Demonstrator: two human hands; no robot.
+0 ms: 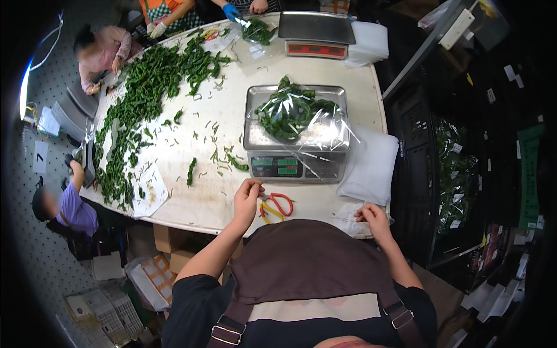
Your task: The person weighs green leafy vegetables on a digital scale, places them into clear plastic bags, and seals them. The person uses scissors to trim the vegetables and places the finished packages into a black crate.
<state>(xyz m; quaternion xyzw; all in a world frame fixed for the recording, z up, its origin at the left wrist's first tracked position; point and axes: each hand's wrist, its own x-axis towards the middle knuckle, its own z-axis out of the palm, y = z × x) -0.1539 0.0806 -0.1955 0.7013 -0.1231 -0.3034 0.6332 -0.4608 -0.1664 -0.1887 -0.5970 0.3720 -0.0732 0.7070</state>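
Observation:
My left hand is at the front edge of a digital weighing scale, its fingers curled; whether anything is between them cannot be made out. Just beside its fingertips lie scissors with red and yellow handles. On the scale's steel pan rests a clear plastic bag of green peppers, its loose end trailing over the pan's right side. My right hand is bent with fingertips together, over clear plastic film at the table edge. Any thin item in its fingers is too small to tell.
White plastic bags are stacked right of the scale. A long heap of green peppers covers the table's left side. Another scale stands at the far end. Coworkers surround the table, and a black crate holds bagged peppers.

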